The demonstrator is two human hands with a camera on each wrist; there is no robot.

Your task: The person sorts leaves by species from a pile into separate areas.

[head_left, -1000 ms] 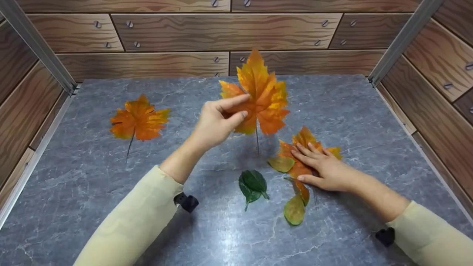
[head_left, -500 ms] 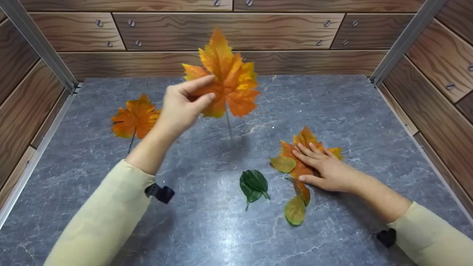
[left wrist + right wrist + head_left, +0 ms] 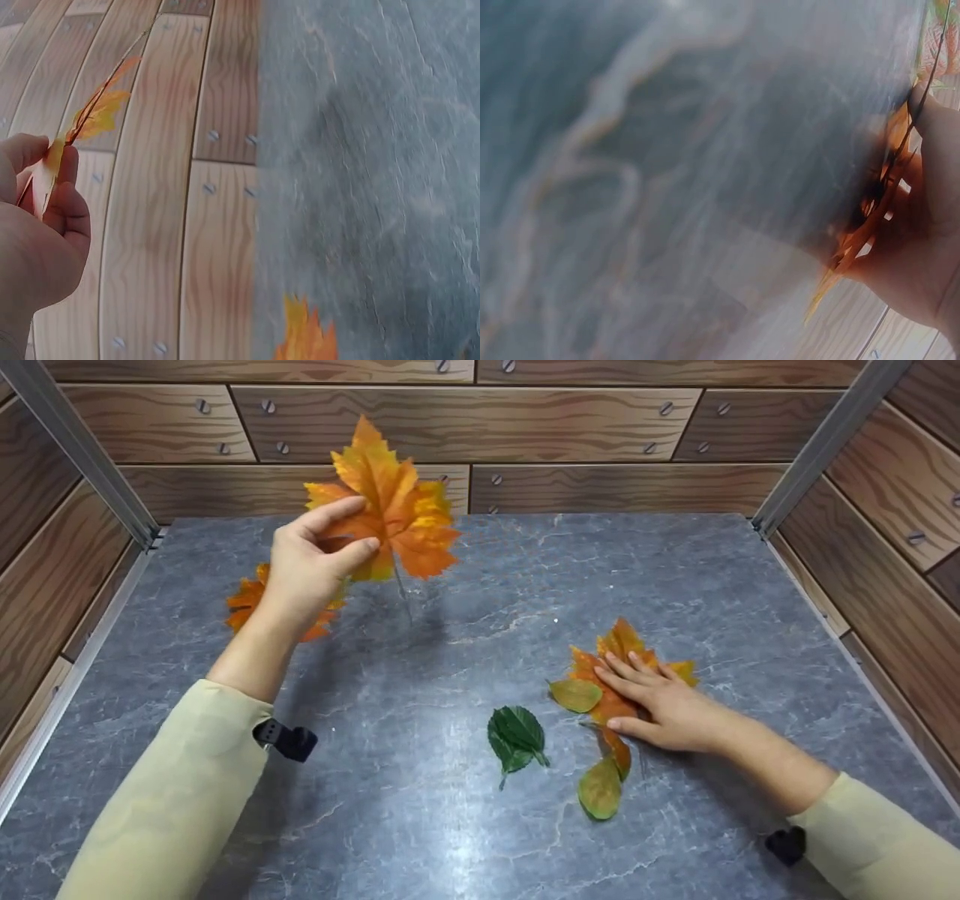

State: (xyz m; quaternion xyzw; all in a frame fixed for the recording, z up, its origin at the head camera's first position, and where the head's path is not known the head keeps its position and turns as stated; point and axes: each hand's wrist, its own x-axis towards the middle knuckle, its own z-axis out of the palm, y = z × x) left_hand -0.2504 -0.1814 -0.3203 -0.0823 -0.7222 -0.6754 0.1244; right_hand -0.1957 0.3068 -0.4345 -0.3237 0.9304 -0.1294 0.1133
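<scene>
My left hand (image 3: 300,559) pinches an orange and yellow artificial maple leaf (image 3: 409,521) between thumb and fingers, raised above the back left of the table. Its thin dark stem hangs down. In the left wrist view the held maple leaf (image 3: 101,116) appears nearly edge-on. Behind my left forearm, partly covered, a second maple leaf (image 3: 244,604) lies on the table. With fingers spread, my right hand (image 3: 667,705) rests on a third maple leaf (image 3: 622,637), hiding part of it. Beside that one lie a yellow-green leaf (image 3: 575,695) and another yellow-green leaf (image 3: 600,789).
Two dark green leaves (image 3: 516,739) overlap on the grey marbled table (image 3: 420,780), left of the right hand. A small orange-brown leaf (image 3: 617,752) lies just below that hand. Wood-patterned panels (image 3: 465,424) rise at the back and sides, with metal posts (image 3: 832,439) in the corners.
My left hand has moved left and upward with the maple leaf, and its arm now covers part of the leaf at the left. My right hand stays in place.
</scene>
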